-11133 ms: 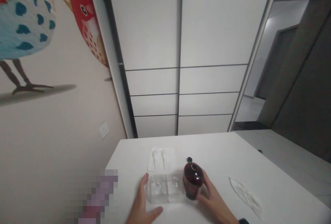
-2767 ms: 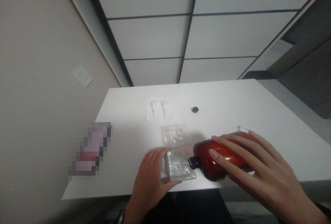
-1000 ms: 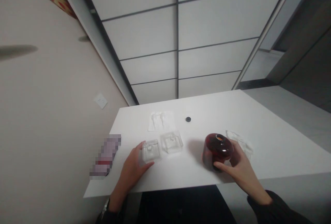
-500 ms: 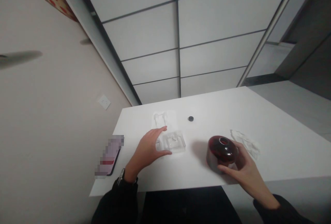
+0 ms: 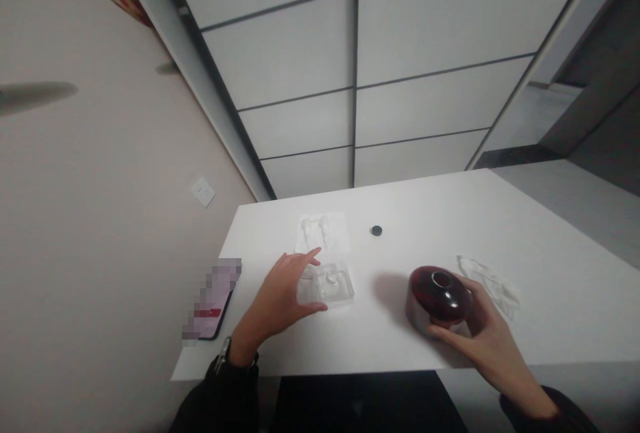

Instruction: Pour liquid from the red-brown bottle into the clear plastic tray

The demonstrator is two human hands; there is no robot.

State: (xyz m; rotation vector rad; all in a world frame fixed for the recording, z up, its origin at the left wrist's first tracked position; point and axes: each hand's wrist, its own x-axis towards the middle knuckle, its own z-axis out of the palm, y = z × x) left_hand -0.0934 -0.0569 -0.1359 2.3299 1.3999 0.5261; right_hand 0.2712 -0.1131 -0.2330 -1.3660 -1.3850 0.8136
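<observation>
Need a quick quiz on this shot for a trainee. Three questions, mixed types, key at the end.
1. Multiple choice: what is the right hand gripping?
A) the phone
B) the dark red bottle
C) the crumpled white sheet

2. True or false: the small black cap lies on the white table, off the bottle.

3. Fill in the blank: the clear container is nearer to the person's ____ hand.

Key: 1 B; 2 true; 3 left.
</observation>
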